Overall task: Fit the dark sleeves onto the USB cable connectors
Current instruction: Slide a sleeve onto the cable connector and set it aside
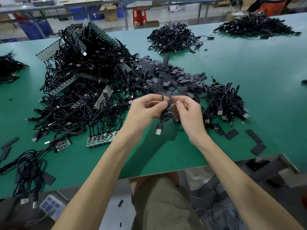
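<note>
Sleeve (170, 103) perhaps partly behind fingers (181, 99)

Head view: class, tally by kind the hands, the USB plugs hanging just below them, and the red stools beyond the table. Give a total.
Hands: 2, left hand and right hand
USB plug hanging: 1
Red stool: 1
Total: 4
</note>
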